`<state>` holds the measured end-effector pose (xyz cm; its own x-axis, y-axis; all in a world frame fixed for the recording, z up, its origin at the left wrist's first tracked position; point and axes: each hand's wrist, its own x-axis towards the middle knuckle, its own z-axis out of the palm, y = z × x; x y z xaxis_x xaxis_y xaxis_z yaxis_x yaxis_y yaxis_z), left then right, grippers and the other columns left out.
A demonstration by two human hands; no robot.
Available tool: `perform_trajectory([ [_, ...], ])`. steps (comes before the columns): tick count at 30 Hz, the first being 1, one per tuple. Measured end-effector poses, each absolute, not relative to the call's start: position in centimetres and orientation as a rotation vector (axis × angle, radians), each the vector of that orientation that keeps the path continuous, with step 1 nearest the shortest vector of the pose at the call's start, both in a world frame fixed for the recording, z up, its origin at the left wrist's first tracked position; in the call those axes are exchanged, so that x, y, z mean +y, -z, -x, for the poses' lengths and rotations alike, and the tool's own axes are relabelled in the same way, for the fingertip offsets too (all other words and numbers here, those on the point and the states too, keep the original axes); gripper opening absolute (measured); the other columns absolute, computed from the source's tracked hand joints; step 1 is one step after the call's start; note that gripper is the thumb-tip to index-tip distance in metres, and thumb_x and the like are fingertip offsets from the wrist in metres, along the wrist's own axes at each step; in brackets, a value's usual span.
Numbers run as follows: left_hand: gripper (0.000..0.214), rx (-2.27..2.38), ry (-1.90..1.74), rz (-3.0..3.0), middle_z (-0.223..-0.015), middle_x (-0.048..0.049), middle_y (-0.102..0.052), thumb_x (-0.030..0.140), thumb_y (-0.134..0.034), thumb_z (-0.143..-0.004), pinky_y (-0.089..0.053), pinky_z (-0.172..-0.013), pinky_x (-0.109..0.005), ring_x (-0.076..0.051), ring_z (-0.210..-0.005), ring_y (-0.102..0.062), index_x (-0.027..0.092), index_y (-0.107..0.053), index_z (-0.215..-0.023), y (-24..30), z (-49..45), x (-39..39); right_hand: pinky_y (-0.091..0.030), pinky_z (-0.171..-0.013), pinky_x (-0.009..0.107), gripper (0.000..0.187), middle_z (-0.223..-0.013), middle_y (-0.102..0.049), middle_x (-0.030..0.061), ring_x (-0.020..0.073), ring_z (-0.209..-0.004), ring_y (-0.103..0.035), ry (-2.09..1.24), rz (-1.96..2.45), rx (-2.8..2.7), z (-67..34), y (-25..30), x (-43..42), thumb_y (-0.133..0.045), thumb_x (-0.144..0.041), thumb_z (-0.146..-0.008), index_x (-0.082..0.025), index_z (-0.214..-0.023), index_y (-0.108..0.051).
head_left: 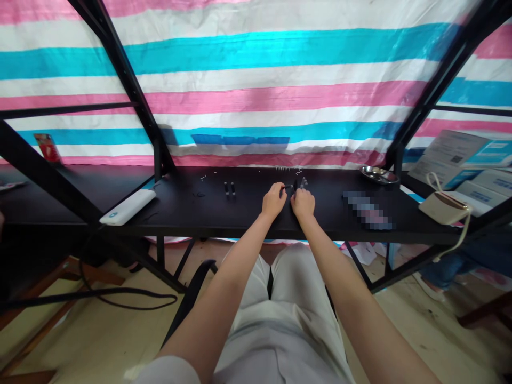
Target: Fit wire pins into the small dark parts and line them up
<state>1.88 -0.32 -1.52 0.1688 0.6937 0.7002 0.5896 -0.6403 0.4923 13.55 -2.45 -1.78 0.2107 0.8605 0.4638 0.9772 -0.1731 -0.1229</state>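
Head view: left hand and right hand meeting mid-table, near the back edge, fingers pinched narrow on a small dark part. Seemingly mid-assembly; calling next for fine alignment. Two dark pieces lying apart, leftward.

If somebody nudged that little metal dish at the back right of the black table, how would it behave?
The metal dish looks shallow and wide, so it would probably slide rather than tip. Its shiny surface suggests it may be slippery to pinch. It seems thin, so likely light. It sits near the table frame post, which could stop it.
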Motion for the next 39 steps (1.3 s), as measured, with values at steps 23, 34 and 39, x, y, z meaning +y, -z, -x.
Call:
perform_trajectory([
  [23, 0.020, 1.223, -1.537, -2.282, -0.101, -0.0081, -0.059, 0.019, -0.038, -0.089, -0.046, -0.081, -0.024, -0.013, -0.089, -0.059, 0.016, -0.053, -0.102, 1.73, -1.53, 0.18, -0.036, -0.069, 0.028, 0.019, -0.094, -0.061, 0.0135, 0.0209, -0.088, -0.056, 0.370, 2.102, -1.776, -13.37, 1.71, -2.45, -0.041, -0.021, -0.086, -0.011, -0.093, -0.056],
  [34, 0.020, 1.271, -1.589, -2.183, -0.102, -0.0091, -0.060, 0.017, -0.038, -0.089, -0.046, -0.082, -0.027, -0.014, -0.090, -0.058, 0.016, -0.054, -0.101, 1.63, -1.50, 0.25, -0.034, -0.068, 0.028, 0.019, -0.094, -0.060, 0.0118, 0.0200, -0.086, -0.055, 0.396, 2.046, -1.818, -13.47, 1.89, -2.26, -0.041, -0.023, -0.087, -0.012, -0.092, -0.056],
  [39, 0.023, 1.283, -1.575, -2.175, -0.104, -0.0087, -0.060, 0.017, -0.036, -0.089, -0.046, -0.082, -0.027, -0.014, -0.091, -0.058, 0.017, -0.054, -0.103, 1.40, -1.39, 0.01, -0.033, -0.068, 0.028, 0.017, -0.094, -0.060, 0.0115, 0.0196, -0.087, -0.053, 0.398, 2.014, -1.854, -13.52, 1.87, -2.24, -0.042, -0.023, -0.087, -0.013, -0.091, -0.056],
])
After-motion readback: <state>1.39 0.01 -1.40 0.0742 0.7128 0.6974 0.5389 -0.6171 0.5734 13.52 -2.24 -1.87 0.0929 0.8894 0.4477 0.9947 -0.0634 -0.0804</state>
